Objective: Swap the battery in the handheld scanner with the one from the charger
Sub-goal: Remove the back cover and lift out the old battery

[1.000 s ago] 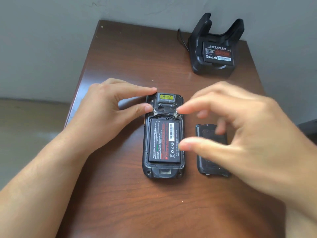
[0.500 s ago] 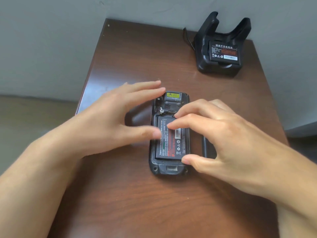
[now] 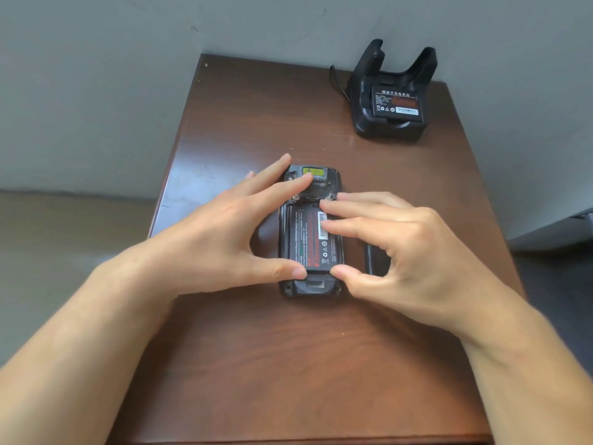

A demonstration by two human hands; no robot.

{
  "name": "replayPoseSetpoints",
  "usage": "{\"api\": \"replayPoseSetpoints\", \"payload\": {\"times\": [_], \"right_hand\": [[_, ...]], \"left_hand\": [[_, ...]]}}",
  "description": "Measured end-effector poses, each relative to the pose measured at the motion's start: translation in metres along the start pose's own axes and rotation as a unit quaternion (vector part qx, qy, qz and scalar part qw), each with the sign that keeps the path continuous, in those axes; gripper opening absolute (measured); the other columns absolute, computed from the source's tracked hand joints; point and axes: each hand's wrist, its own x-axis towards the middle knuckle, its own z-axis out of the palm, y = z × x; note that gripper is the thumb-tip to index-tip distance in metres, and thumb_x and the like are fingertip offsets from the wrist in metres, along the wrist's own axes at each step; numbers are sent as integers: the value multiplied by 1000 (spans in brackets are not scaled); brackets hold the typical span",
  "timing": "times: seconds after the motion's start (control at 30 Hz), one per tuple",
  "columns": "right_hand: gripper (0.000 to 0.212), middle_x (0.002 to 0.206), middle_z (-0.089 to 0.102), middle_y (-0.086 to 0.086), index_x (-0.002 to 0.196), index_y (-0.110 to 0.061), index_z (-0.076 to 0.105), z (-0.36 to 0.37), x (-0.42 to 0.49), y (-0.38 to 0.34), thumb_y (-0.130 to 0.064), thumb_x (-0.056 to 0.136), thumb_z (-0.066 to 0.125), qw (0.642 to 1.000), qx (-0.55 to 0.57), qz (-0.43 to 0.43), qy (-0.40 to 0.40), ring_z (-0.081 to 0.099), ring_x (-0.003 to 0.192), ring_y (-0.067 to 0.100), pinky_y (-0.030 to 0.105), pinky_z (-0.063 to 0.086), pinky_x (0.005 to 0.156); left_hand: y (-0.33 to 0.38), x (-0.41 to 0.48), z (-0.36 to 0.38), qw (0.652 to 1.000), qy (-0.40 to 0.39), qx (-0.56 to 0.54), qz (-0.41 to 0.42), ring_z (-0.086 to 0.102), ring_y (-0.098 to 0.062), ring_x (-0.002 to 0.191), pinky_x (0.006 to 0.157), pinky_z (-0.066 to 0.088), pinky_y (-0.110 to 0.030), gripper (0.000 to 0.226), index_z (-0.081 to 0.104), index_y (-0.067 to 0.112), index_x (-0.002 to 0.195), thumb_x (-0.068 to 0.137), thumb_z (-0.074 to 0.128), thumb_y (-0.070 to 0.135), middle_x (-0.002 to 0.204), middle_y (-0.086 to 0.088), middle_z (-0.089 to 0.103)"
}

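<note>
- the handheld scanner (image 3: 309, 285) lies face down near the middle of the wooden table (image 3: 288, 364), back cover off, so the battery bay faces up where both hands can reach it.
- the old battery (image 3: 306, 239) still sits in that bay: a flat black slab with a red-and-white printed label, glossy against the scuffed, matte housing.
- the left hand (image 3: 221, 239) is spread wide, fingers resting across the scanner's top end and thumb at the battery's lower edge; it seems to steady the body, gripping nothing.
- the right hand (image 3: 401, 248) is partly curled, two fingertips on the battery's upper right corner and thumb at its lower edge, a pinch that looks set to pry the pack out. whether it has actually lifted is hard to tell from this angle.
- a dark back cover (image 3: 372, 258) lies just right of the scanner, mostly hidden by the right hand.
- the replacement battery (image 3: 397, 102) stands in the black moulded charger (image 3: 385, 130) at the far right corner, well apart.
</note>
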Motion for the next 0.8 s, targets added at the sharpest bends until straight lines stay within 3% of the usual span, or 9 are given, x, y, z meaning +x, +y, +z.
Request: {"api": "replayPoseSetpoints", "payload": {"times": [0.17,0.3,0.43,0.53,0.8], "right_hand": [[46,133,70,6,120,-10,76,4,-5,4,-27,77,81,999,39,-5,33,60,133,17,26,58,96],[46,132,71,5,125,-11,73,0,-2,6,-21,80,76,997,69,10,41,63,129,14,25,63,77],[50,142,65,2,125,-18,74,-7,-3,8,-37,79,79,998,61,12,-23,63,129,15,33,59,95],[45,135,65,-4,120,-19,75,-8,0,6,-39,80,79,997,75,19,-25,69,112,20,33,61,83],[38,134,66,-2,116,-17,75,-5,-4,4,-29,81,80,998,56,-6,1,70,110,22,31,61,76]], "left_hand": [[1,0,1,1000,2,3,0,6,4,154,127,15,-29,101,21,49,155,68,64,76,171,15,0],[1,1,0,1000,3,4,1,7,6,154,122,14,-19,101,26,46,155,66,64,77,171,14,2],[0,2,0,1000,16,6,5,12,5,153,118,13,-9,101,32,44,154,65,66,76,171,12,7],[0,1,1,999,37,17,18,21,0,152,116,16,-6,100,38,37,153,65,68,74,170,5,17],[1,0,-1,997,67,34,32,32,-6,149,119,26,-15,99,43,29,152,67,69,72,165,-3,31]]}}
